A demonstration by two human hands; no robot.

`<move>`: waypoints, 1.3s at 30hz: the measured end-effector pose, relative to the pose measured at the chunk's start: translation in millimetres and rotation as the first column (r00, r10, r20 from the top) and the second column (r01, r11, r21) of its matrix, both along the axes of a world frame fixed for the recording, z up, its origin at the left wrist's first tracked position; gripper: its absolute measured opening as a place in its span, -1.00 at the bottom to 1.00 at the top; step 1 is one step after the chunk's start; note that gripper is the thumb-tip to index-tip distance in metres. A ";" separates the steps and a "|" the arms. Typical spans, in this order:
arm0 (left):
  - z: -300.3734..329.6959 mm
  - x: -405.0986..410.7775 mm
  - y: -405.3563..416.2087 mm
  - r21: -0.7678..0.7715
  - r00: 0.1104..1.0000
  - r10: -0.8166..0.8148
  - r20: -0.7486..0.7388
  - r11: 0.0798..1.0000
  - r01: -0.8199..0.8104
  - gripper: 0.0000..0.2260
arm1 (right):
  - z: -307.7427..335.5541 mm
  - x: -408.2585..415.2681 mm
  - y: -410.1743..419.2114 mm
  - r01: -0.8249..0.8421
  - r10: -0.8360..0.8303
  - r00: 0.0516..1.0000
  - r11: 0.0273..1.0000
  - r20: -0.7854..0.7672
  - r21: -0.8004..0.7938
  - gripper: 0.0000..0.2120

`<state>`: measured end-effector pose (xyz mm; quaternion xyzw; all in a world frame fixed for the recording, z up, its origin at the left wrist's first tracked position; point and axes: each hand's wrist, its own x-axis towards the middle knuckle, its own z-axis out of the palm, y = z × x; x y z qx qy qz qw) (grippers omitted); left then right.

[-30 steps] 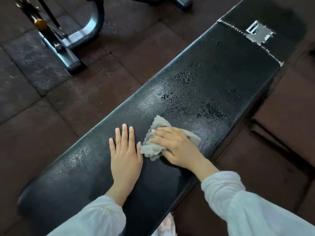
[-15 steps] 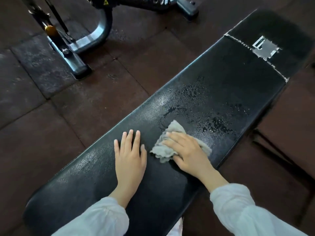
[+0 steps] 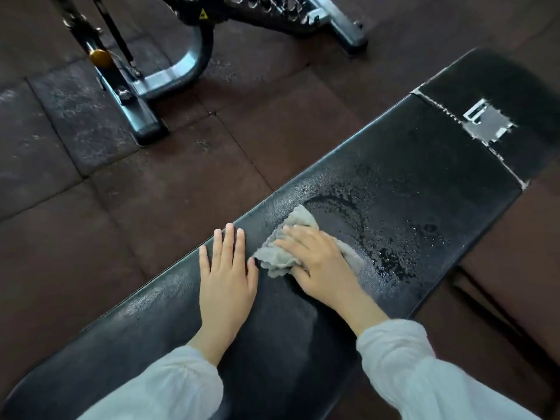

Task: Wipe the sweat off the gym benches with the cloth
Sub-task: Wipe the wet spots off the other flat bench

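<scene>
A long black padded gym bench (image 3: 424, 165) runs diagonally from the lower left to the upper right. Wet droplets (image 3: 391, 259) speckle its middle, with a curved wiped streak beside them. A crumpled grey cloth (image 3: 278, 256) lies on the pad, and my right hand (image 3: 318, 262) presses flat on top of it, covering its right part. To the left of the cloth, my left hand (image 3: 227, 268) rests flat on the pad with its fingers apart, holding nothing. Both arms wear pale sleeves.
A torn patch with a grey label (image 3: 488, 122) marks the far end of the bench. The metal base of a gym machine (image 3: 145, 86) stands on the dark rubber floor tiles (image 3: 181, 192) at the upper left. A dark strut (image 3: 485, 298) runs under the bench's right side.
My right hand has slid the cloth farther along the bench into the wet patch, leaving a curved wiped streak. My left hand has stayed flat on the pad.
</scene>
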<state>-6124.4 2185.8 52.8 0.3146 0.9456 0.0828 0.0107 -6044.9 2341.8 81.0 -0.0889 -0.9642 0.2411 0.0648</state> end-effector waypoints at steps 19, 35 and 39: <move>1.8 1.7 2.7 0.035 0.999 0.041 0.006 0.999 -0.041 -0.54 | -4.7 -27.4 50.2 -0.030 0.032 0.998 0.999 -0.053 0.040 -0.60; 0.9 2.0 2.7 0.046 0.998 0.059 0.030 0.997 -0.060 -0.53 | -6.4 -19.9 57.0 -0.104 0.106 0.994 0.993 -0.039 0.051 -0.54; 1.7 2.3 2.8 0.041 0.998 0.060 0.029 0.997 -0.061 -0.53 | -3.4 -59.9 79.7 0.157 -0.157 0.987 0.987 -0.022 0.022 -0.54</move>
